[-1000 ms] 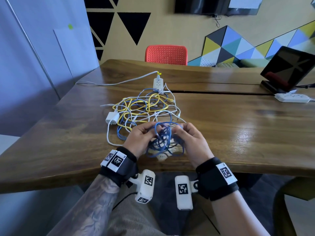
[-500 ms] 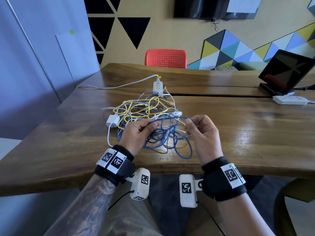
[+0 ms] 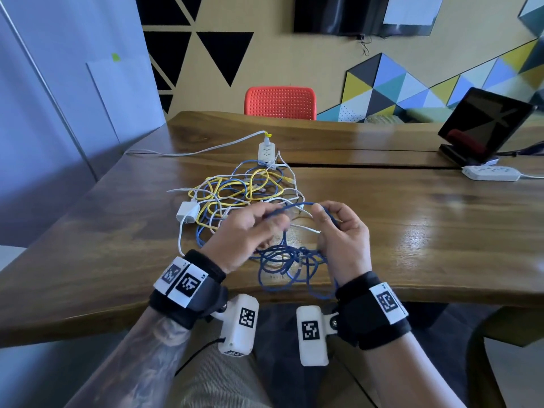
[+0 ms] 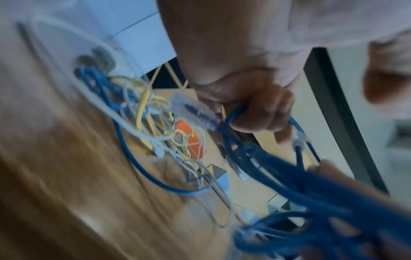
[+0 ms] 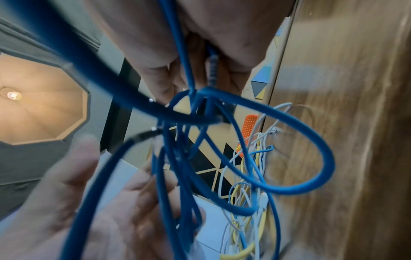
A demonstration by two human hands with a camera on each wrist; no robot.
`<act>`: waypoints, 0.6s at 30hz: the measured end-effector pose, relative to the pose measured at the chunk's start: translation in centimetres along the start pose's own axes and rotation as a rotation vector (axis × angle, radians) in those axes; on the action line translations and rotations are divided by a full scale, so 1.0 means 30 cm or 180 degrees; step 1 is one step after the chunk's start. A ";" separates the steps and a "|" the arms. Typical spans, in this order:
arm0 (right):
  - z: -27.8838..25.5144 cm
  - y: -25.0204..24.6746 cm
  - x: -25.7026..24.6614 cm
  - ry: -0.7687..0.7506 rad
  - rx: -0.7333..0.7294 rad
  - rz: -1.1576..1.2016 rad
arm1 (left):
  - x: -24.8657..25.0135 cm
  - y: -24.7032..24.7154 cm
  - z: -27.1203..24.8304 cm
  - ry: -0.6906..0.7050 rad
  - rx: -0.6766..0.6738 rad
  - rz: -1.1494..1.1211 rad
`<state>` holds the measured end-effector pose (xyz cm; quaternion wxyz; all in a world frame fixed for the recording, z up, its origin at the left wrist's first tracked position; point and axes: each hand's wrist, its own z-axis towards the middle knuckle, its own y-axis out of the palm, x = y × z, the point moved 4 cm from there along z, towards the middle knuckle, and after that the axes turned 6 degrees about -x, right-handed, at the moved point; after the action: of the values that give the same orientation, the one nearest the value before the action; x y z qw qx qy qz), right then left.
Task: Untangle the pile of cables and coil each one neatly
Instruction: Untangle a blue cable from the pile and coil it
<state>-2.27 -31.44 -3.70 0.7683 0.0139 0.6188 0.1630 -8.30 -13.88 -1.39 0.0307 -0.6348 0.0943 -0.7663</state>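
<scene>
Both hands are raised above the wooden table, each holding the dark blue cable. My left hand grips a strand of it near a clear plug, seen blurred in the left wrist view as the blue cable. My right hand pinches the same strand, and its loops hang down from the fingers to the table's near edge. Behind the hands lies the tangled pile of yellow, light blue and white cables with a white charger.
A white power strip with its cord sits behind the pile. A second power strip and a dark tablet on a stand are at the far right. A red chair stands beyond the table.
Both hands have lifted from the table and drawn apart, pulling the blue cable up and toward the near edge, so its loops now hang below the hands.
</scene>
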 end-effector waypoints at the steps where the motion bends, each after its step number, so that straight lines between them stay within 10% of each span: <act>1: -0.002 0.001 0.003 0.0069 0.0002 -0.0006 | -0.003 0.013 0.001 0.0012 -0.0020 0.0405; 8: -0.014 0.029 -0.006 0.0604 -0.0193 0.0554 | 0.035 0.012 -0.049 0.1173 0.1216 0.1942; 11: -0.019 0.050 -0.015 0.0780 -0.0230 0.0883 | 0.061 0.072 -0.070 0.1341 0.0564 0.1832; 14: -0.023 0.066 -0.025 0.0939 -0.0262 0.1265 | -0.009 0.093 -0.055 0.0613 -0.0250 0.1903; 18: 0.004 0.019 -0.034 0.0889 -0.0146 0.1346 | -0.032 0.057 -0.057 0.0615 0.0021 0.1677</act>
<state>-2.48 -31.17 -2.58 0.6243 0.1029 0.6985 0.3344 -9.92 -15.21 -2.94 0.2218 -0.5122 0.2560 -0.7892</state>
